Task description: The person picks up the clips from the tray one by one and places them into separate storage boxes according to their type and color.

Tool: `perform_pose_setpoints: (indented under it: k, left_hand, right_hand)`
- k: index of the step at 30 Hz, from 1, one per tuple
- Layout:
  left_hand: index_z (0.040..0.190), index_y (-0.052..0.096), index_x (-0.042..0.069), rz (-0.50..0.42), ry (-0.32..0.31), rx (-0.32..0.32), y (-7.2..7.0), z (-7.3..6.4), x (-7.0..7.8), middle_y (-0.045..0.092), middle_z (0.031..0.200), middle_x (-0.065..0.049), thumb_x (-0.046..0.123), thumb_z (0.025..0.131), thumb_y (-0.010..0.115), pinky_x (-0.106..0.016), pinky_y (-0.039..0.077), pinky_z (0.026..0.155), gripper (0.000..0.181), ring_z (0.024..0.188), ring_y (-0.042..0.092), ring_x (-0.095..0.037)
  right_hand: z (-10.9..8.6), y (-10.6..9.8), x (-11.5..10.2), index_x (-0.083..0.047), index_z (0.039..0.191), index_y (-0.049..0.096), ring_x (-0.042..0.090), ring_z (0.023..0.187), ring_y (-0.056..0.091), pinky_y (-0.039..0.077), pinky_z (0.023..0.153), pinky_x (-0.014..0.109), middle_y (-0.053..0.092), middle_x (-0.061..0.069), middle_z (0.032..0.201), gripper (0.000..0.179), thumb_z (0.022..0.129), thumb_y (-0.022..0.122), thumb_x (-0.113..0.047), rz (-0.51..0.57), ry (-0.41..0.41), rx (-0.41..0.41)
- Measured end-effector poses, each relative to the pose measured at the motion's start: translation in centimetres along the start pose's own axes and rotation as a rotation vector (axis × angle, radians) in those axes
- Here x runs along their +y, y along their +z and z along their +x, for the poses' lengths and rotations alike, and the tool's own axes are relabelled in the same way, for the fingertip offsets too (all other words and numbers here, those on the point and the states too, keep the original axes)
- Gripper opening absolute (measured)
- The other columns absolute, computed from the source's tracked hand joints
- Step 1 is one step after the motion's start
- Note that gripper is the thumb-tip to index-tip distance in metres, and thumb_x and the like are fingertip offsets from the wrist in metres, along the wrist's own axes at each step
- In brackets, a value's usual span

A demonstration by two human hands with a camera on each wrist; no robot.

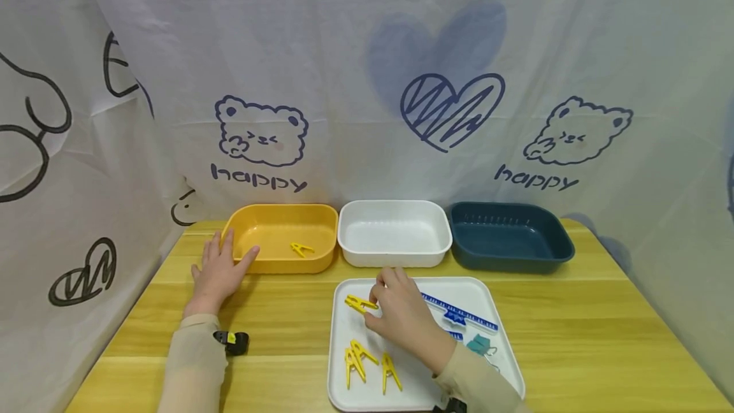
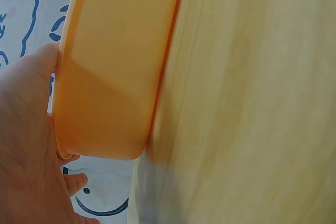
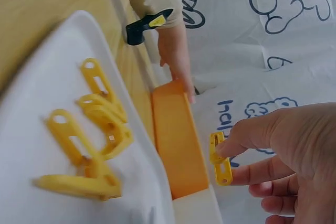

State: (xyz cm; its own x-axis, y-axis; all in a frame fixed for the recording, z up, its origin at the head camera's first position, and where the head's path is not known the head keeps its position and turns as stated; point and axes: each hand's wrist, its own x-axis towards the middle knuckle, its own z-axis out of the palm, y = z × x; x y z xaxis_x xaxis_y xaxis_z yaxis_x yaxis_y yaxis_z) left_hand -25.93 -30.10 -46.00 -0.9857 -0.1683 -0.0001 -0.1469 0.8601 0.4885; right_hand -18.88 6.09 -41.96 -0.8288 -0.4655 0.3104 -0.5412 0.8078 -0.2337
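Observation:
My right hand (image 1: 404, 317) is over the white tray (image 1: 339, 330) and pinches a yellow clothespin (image 3: 222, 169) between thumb and forefinger. Several other yellow clothespins (image 1: 388, 371) lie at the tray's near left. My left hand (image 1: 218, 273) rests at the left end of the yellow bin (image 1: 281, 266), its fingers spread over the rim. In the left wrist view the thumb lies along that rim. One yellow clothespin (image 1: 301, 249) lies inside this bin. My right hand hides part of the tray's middle.
A white bin (image 1: 395, 259) and a dark blue bin (image 1: 510, 265) stand beside the yellow one, in a row before the printed curtain. On the tray's right side are blue strips with ruler-like marks (image 1: 459, 314) and a teal binder clip (image 1: 478, 344).

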Motion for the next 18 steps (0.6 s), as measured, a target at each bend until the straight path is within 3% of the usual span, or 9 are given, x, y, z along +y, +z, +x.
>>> perform_pose_setpoints:
  k: [9,18]
  left_hand:
    - [0.157,-0.001,0.009,-0.009,0.004,0.003,0.1,0.1,0.0,-0.006,0.162,-0.027,0.075,0.092,0.028,-0.083,-0.001,0.103,0.098,0.147,-0.008,-0.05]
    - [0.157,-0.001,0.009,-0.008,-0.001,0.002,0.1,0.3,-0.1,-0.007,0.162,-0.027,0.075,0.092,0.028,-0.083,-0.001,0.103,0.098,0.147,-0.007,-0.051]
  right_hand:
    - [2.3,-1.1,-0.8,-0.014,0.076,0.066,0.017,0.086,0.042,0.04,0.075,0.03,0.052,0.0,0.096,0.023,0.076,0.08,-0.033,-0.054,-0.031,0.053]
    - [4.5,-1.7,-1.7,-0.012,0.082,0.07,0.018,0.087,0.04,0.036,0.071,0.027,0.052,0.001,0.099,0.022,0.08,0.076,-0.033,-0.1,-0.018,0.014]
